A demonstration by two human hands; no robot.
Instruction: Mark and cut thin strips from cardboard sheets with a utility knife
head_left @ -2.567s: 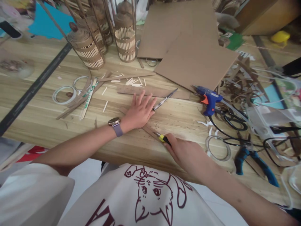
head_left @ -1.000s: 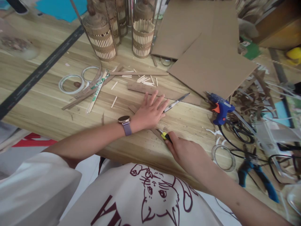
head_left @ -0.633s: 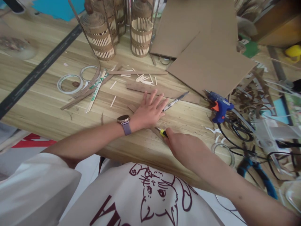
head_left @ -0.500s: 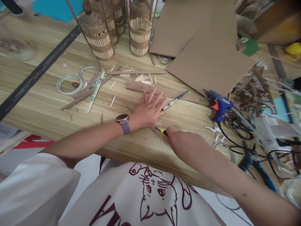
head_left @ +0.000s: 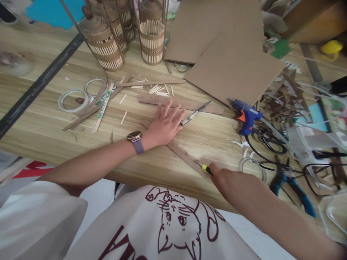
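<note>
One cardboard strip (head_left: 183,154) lies beneath your spread left hand (head_left: 162,127). Your right hand (head_left: 224,177) clasps a knife (head_left: 205,168) at the strip.

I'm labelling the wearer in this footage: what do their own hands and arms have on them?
The left hand and right hand are ungloved. A round, dark-faced watch with a purplish strap is on the left wrist. A loose whitish sleeve covers the left upper arm; no right sleeve shows.

Knife (head_left: 206,168) in right hand (head_left: 226,180), cardboard strip (head_left: 184,156)
</note>
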